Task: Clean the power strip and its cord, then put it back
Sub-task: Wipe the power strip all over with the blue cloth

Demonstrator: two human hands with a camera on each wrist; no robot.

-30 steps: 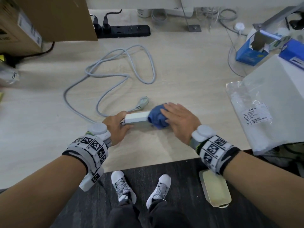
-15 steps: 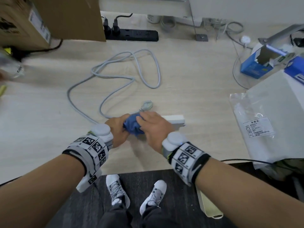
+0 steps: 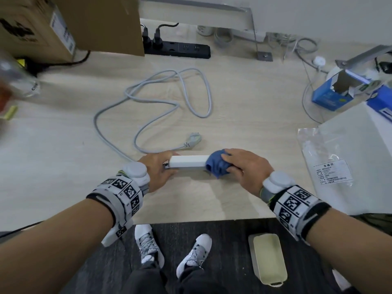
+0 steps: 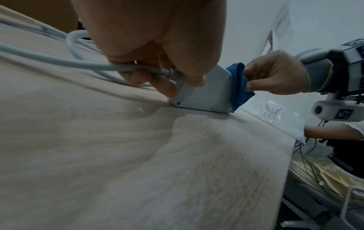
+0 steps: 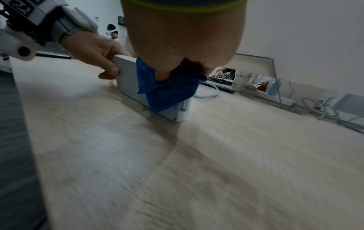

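A white power strip (image 3: 187, 161) stands on its long edge near the front of the wooden table (image 3: 244, 115). My left hand (image 3: 158, 169) grips its left end, where the grey cord (image 3: 148, 107) enters (image 4: 173, 74). My right hand (image 3: 244, 166) holds a bunched blue cloth (image 3: 216, 166) wrapped over the strip's right part. The right wrist view shows the cloth (image 5: 167, 91) draped over the strip (image 5: 128, 73). The cord loops across the table and ends in a grey plug (image 3: 194, 137) lying just behind the strip.
A black power strip (image 3: 180, 48) with two plugs lies at the back. A cardboard box (image 3: 70, 24) stands back left. Blue cartons (image 3: 339, 94) and a white bagged package (image 3: 343, 162) sit on the right. A cream bin (image 3: 268, 258) stands on the floor.
My right hand has slid the blue cloth along the strip from its left end to its right part. The left hand has kept its hold on the left end.
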